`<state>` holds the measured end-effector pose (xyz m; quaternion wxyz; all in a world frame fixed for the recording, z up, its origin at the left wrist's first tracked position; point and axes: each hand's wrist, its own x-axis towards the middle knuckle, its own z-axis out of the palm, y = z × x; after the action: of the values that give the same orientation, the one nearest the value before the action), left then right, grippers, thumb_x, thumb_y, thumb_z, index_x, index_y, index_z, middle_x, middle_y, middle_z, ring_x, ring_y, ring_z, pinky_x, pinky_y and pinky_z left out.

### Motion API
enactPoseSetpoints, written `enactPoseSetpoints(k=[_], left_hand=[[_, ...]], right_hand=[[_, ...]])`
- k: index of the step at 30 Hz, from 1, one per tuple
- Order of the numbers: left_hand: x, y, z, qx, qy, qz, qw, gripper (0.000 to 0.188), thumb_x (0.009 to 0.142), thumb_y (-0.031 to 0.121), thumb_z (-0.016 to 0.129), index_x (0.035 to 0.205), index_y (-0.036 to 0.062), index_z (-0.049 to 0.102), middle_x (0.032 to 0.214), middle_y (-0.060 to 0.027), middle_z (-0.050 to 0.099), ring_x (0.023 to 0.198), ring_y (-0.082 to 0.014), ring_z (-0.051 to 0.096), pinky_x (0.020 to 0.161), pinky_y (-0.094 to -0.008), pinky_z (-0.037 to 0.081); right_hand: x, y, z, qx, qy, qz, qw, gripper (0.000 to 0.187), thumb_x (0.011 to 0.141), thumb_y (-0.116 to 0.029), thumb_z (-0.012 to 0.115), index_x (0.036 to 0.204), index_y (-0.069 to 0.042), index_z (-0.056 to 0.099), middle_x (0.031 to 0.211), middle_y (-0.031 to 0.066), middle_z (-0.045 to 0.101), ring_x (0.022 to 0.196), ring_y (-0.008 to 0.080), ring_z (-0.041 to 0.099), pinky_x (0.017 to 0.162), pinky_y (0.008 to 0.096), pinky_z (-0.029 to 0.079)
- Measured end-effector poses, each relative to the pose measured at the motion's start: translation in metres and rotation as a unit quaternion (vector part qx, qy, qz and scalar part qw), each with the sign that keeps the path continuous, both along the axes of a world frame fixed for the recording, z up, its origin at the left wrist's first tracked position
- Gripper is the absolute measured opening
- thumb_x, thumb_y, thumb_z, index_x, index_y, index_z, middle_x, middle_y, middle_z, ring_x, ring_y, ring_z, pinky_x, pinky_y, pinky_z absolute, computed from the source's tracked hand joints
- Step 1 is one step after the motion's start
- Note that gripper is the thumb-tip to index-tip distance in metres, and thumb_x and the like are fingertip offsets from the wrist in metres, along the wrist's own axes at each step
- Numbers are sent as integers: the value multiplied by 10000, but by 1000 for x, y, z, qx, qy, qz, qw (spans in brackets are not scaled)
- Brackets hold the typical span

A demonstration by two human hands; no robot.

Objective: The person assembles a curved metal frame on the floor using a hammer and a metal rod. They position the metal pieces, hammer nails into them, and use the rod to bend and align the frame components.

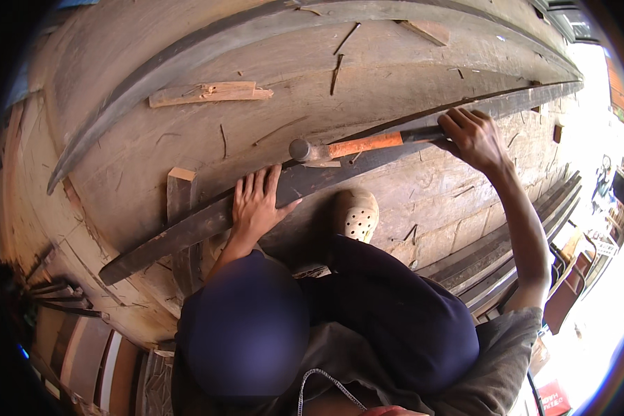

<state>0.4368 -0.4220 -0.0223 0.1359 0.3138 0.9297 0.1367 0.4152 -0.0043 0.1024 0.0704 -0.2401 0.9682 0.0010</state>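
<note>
In the head view, the left hand lay spread on the dark plank, seemingly steadying it over a wooden bearer near its left end; the right hand gripped the hammer low, its head by the plank's far edge.

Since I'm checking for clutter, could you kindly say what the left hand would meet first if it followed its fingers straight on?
Past the plank under it, the left hand would likely meet a thin sliver, though depth is unclear.
</note>
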Motion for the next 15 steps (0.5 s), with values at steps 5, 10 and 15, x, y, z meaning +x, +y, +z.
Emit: enactPoseSetpoints(k=[5,10,15], left_hand=[[8,-18,3,4,-18,17,1000,854,758,610,661,1371,59,436,1245,-150,539,1140,-329,506,984,-495,374],[6,-34,12,34,-66,10,997,995,720,455,752,1463,2,270,1387,-167,438,1302,-318,396,1089,-500,281],[7,-95,45,2,-95,49,994,1091,669,495,776,1469,-24,246,1450,-185,381,1370,-329,324,1133,-512,218]], right_hand=[[6,-75,56,85,-4,21,996,281,847,-343,708,789,-100,581,615,-2,579,499,83,533,407,256,429],[85,-129,90,-8,-352,-149,924,378,873,-418,668,864,-68,525,603,102,625,479,267,617,454,399,505],[109,-169,94,-33,-470,-203,858,476,891,-482,609,905,-15,520,628,203,620,589,419,626,554,502,503]])
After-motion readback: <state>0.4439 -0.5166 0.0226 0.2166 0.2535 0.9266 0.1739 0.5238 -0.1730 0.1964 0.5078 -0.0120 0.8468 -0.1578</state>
